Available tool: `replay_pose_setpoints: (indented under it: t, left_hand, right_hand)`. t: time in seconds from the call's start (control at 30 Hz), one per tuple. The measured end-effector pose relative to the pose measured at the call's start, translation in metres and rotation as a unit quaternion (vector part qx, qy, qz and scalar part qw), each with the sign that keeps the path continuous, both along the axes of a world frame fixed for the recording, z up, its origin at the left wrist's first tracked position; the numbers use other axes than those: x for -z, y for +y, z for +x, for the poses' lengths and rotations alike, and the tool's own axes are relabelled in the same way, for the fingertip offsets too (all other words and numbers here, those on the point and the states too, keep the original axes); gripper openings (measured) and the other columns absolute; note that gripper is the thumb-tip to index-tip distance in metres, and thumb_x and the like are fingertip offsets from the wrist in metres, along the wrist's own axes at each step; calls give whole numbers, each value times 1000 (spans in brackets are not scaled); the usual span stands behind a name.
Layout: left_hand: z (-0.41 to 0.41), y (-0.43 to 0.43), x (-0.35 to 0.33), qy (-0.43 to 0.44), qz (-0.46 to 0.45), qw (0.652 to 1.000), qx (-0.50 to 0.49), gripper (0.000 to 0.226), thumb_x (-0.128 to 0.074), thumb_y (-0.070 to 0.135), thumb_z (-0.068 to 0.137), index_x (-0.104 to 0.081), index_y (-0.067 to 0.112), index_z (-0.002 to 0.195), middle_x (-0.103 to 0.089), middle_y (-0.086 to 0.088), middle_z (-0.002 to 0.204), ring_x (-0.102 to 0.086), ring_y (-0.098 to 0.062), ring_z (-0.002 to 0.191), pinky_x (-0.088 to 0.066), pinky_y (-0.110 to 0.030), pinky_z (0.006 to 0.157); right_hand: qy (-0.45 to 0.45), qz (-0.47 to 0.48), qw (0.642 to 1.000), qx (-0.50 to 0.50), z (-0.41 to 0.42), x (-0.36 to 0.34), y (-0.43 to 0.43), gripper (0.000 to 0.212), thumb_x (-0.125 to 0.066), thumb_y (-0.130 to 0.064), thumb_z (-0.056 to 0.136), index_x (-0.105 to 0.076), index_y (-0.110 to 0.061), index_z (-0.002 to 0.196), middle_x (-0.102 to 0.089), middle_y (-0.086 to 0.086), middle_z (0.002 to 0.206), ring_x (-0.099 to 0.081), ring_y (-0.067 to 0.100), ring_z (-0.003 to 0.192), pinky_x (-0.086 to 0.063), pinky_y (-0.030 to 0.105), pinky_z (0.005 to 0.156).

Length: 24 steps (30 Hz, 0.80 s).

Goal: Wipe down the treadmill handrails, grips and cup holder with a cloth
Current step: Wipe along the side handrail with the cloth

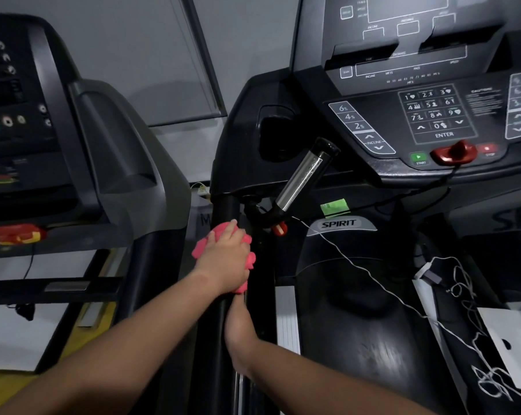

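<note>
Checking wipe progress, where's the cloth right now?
Head view, centre: the cloth is bunched under the left hand on the black handrail, just below and left of the chrome grip.

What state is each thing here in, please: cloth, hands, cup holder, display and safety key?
cloth: bunched round the handrail.
left hand: grips the cloth.
right hand: grips the handrail below the cloth.
cup holder: dark, apparently empty.
display: unlit.
safety key: seated on the console.

Cloth (201, 248) on handrail (223, 206) under left hand (226, 260); right hand (238, 324) just below; cup holder (275, 136) beyond; console (427, 115) right.
</note>
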<state>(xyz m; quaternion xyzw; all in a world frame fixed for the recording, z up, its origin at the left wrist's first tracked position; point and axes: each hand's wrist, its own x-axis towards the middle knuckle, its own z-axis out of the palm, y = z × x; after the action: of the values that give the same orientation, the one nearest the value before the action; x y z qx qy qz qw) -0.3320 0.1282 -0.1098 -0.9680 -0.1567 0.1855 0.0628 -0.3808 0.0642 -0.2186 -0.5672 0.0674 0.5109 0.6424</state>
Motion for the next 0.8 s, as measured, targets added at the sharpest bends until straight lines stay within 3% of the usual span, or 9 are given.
replay_pose_setpoints:
  t: [0.1, 0.2, 0.27, 0.33, 0.5, 0.57, 0.67, 0.73, 0.8]
  left_hand:
    - [-15, 9, 6, -93, -58, 994, 13, 57, -49, 32, 89, -37, 21, 143, -20, 3, 155, 0, -18, 147, -15, -46, 117]
    - [-24, 0, 13, -214, -130, 962, -108, 59, -49, 26, 91, -30, 25, 147, -7, 1, 159, -2, -23, 146, -20, -50, 116]
    - [-15, -5, 14, -218, -133, 947, -193, 67, -51, 27, 93, -17, 27, 150, -3, -5, 158, -7, -30, 145, -23, -52, 114]
    - [0, -5, 14, -211, -101, 942, -241, 73, -52, 27, 92, -9, 23, 151, -11, -15, 153, -22, -38, 137, -32, -52, 108]
    - [33, 7, 9, -203, -88, 910, -349, 84, -58, 26, 88, -3, 9, 150, -32, -22, 136, -45, -38, 119, -44, -46, 92]
    - [40, 18, 12, -220, -105, 894, -375, 82, -60, 30, 87, -12, 4, 148, -39, -23, 134, -49, -37, 118, -45, -42, 89]
    - [37, 35, 15, -260, -165, 870, -384, 55, -58, 44, 81, -52, 11, 124, -60, -12, 113, -61, -28, 99, -44, -32, 75]
    - [28, 41, 15, -300, -281, 811, -416, 41, -59, 50, 83, -65, 12, 99, -67, -8, 98, -63, -25, 90, -45, -30, 77]
    - [17, 44, 16, -323, -384, 736, -454, 46, -59, 57, 83, -65, 12, 91, -68, -8, 93, -63, -24, 90, -46, -31, 83]
  right_hand:
    - [16, -12, 1000, 5, 1, 4, 4, 67, -18, -63, 93, -44, -21, 138, -49, -1, 139, -45, 15, 128, -30, 35, 113]
    - [11, -24, 1000, 0, 4, 1, 4, 66, -16, -61, 94, -47, -20, 136, -51, -1, 137, -47, 15, 124, -33, 34, 111]
    - [7, -45, 999, -2, 5, -2, 5, 67, -16, -60, 95, -48, -17, 135, -53, 2, 136, -49, 18, 123, -34, 35, 110]
    - [1, -70, 998, -10, 4, -6, 7, 67, -16, -58, 95, -50, -16, 134, -53, 5, 136, -50, 20, 123, -34, 37, 110]
    - [30, -87, 996, -20, 11, -18, 9, 67, -16, -56, 96, -48, -13, 136, -51, 8, 138, -47, 24, 126, -32, 38, 111]
    - [32, -91, 995, -19, 14, -19, 9, 68, -16, -56, 96, -46, -12, 138, -48, 8, 140, -45, 25, 128, -30, 38, 112]
    - [41, -88, 995, -17, 15, -24, 7, 68, -17, -57, 96, -42, -12, 141, -46, 8, 142, -43, 25, 130, -28, 38, 113]
    - [43, -84, 995, -9, 13, -27, 7, 71, -19, -59, 95, -43, -11, 140, -48, 8, 141, -44, 25, 129, -28, 38, 113]
    - [48, -82, 995, 2, 10, -28, 6, 73, -19, -62, 93, -46, -12, 138, -51, 8, 138, -46, 25, 127, -29, 39, 112]
